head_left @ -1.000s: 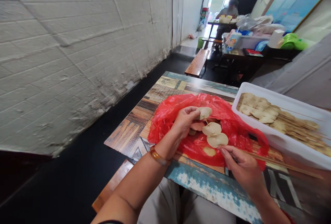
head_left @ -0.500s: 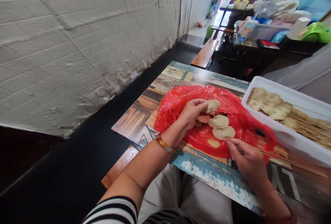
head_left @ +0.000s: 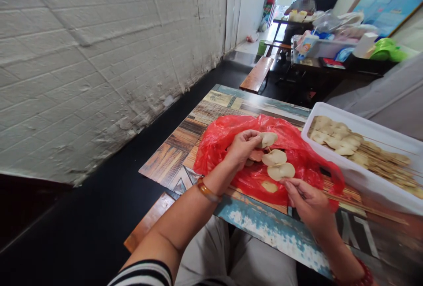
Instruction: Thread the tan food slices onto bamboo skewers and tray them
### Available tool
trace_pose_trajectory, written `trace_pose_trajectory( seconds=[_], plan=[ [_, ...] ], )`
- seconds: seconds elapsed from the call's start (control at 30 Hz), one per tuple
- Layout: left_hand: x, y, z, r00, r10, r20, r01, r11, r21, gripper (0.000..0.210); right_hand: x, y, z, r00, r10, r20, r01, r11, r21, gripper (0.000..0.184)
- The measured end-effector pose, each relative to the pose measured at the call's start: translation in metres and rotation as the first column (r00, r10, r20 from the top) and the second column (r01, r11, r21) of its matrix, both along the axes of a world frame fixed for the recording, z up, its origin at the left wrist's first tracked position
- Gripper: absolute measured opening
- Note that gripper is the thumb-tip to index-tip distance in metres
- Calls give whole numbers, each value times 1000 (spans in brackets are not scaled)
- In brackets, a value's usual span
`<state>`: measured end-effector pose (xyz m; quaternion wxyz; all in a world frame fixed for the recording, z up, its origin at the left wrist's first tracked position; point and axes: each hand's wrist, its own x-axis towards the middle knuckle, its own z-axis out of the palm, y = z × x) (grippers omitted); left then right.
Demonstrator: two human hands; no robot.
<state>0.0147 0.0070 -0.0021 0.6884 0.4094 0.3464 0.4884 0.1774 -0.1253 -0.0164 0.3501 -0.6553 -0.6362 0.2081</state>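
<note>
My left hand (head_left: 243,148) pinches a thin, pale round slice (head_left: 269,139) between thumb and fingers. My right hand (head_left: 309,202) is closed on a thin wooden skewer (head_left: 269,148), whose tip shows just below that slice. Two more pale slices (head_left: 280,172) are threaded on the skewer, side by side near my right fingers. Both hands are above a crumpled red plastic bag (head_left: 220,134) that lies opened on the table. Another slice (head_left: 269,186) lies on the bag's near side; more pieces are partly hidden behind my left hand.
A white tray (head_left: 373,193) holding several skewers of slices (head_left: 340,136) stands at the right. Loose skewers (head_left: 380,213) lie beside it on the patterned table (head_left: 178,145). Farther back are a wooden bench (head_left: 257,74), a cluttered table (head_left: 300,63) and a seated person (head_left: 302,6).
The view has shifted slightly, so the scene appears a little lower and farther left. Both hands keep their holds, with the slice still near the skewer's tip.
</note>
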Motion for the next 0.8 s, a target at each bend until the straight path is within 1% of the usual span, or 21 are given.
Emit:
trace_pose_trajectory(
  seconds=[0.27, 0.4, 0.57, 0.7, 0.8],
  plan=[
    [-1, 0, 0, 1000, 16, -17, -16, 1000, 21, 20, -1, 2, -4, 999, 12, -35, -12, 1000, 12, 31],
    [-2, 0, 0, 999, 17, -37, -15, 999, 44, 20, -2, 3, -3, 1000, -3, -13, 3, 1000, 10, 33],
    [-2, 0, 0, 999, -2, -34, 4, 999, 52, 21, -5, 4, -2, 1000, 13, 13, -14, 1000, 25, 32],
    [-3, -2, 2, 999, -9, -37, 11, 999, 53, 21, -6, 5, -1, 1000, 10, 11, -11, 999, 33, 31],
    [-3, -3, 6, 998, 8, -56, -5, 999, 49, 20, -7, 5, 0, 1000, 2, 11, -3, 999, 41, 31]
  ],
)
